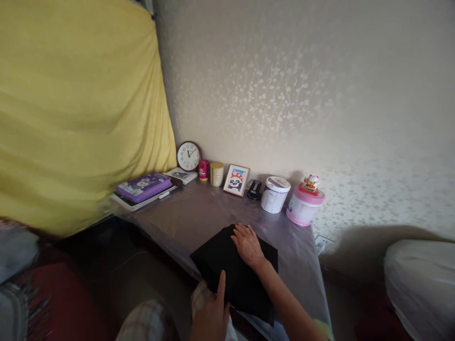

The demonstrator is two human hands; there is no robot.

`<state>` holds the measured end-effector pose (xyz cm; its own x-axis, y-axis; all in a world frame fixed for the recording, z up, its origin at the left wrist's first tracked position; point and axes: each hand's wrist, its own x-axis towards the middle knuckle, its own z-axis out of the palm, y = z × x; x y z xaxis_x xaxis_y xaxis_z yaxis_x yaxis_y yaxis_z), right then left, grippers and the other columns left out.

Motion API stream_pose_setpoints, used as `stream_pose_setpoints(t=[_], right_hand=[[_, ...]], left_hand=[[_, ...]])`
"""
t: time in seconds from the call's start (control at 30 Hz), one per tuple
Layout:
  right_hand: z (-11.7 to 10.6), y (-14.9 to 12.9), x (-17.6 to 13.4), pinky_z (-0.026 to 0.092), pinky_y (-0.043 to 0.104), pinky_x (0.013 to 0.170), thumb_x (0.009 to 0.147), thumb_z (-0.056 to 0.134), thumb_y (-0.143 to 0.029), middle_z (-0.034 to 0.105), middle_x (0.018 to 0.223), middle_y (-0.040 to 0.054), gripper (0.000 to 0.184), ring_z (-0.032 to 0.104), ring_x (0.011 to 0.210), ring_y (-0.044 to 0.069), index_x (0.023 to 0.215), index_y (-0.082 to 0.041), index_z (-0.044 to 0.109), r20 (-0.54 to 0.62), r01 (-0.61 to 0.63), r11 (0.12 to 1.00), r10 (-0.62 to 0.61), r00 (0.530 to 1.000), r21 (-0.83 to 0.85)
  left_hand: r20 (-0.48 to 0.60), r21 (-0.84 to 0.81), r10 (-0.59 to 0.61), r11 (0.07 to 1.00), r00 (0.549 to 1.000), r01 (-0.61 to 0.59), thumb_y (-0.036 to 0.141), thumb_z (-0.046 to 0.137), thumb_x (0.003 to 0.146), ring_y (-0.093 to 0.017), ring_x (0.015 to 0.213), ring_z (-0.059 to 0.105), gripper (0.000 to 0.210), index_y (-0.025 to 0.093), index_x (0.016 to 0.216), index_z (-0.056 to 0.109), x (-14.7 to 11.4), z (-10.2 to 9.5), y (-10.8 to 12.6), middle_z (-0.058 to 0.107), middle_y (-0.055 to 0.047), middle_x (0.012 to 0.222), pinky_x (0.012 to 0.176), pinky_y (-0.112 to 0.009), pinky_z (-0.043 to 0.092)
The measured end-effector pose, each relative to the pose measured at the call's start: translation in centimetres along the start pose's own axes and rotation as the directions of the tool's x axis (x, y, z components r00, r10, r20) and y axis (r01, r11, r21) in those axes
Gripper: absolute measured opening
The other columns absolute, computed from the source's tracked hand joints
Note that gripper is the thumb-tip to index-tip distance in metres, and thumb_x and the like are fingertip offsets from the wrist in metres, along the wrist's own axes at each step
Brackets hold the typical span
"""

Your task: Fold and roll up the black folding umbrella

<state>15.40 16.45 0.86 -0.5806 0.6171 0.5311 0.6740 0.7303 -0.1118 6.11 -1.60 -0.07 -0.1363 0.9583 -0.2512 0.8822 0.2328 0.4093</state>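
Note:
A flat black piece (234,279), which looks like folded cloth, lies at the near side of the table and reaches over its front edge. My right hand (248,245) rests palm down on its far part, fingers stretched out and holding nothing. At the near left edge is my left hand (210,316), with the index finger stretched out over the black surface and the thumb apart from it. The remaining left fingers are mostly hidden, so whether they touch its underside cannot be seen.
Along the wall stand a clock (189,156), a pink can (204,170), a yellowish canister (216,174), a framed panda picture (236,180), a black object (254,190), a white tub (275,196) and a pink-lidded tub (303,208) topped by a cat figurine (311,183). A purple case (144,186) lies left.

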Motion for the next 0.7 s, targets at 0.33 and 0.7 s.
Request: stream_pose_setpoints(t=[0.33,0.7], right_hand=[[-2.0,-6.2,-1.9,0.045,0.028,0.083,0.095,0.037,-0.032,0.069,0.082,0.0014,0.034,0.063,0.085,0.014,0.081,-0.019,0.065,0.301,0.331,0.898,-0.414,0.859,0.29],[-3.5,-0.8,-4.7,0.044,0.041,0.097,0.09,0.044,-0.02,0.064,0.114,0.0089,0.027,0.051,0.116,0.021,0.109,-0.018,0.063,0.021,0.096,0.941,-0.108,0.994,0.323]], left_hand=[[-0.023,-0.036,0.009,0.999,1.0,-0.01,0.018,0.032,0.088,-0.022,0.094,0.061,0.056,0.013,0.143,0.02,0.1,0.8,-0.8,0.063,-0.015,0.107,0.077,-0.029,0.043],[-0.094,-0.255,0.089,0.961,0.992,-0.11,0.022,0.039,0.081,-0.019,0.121,0.045,0.068,0.015,0.144,0.012,0.3,0.1,-1.9,0.051,-0.011,0.13,0.098,-0.031,0.034]])
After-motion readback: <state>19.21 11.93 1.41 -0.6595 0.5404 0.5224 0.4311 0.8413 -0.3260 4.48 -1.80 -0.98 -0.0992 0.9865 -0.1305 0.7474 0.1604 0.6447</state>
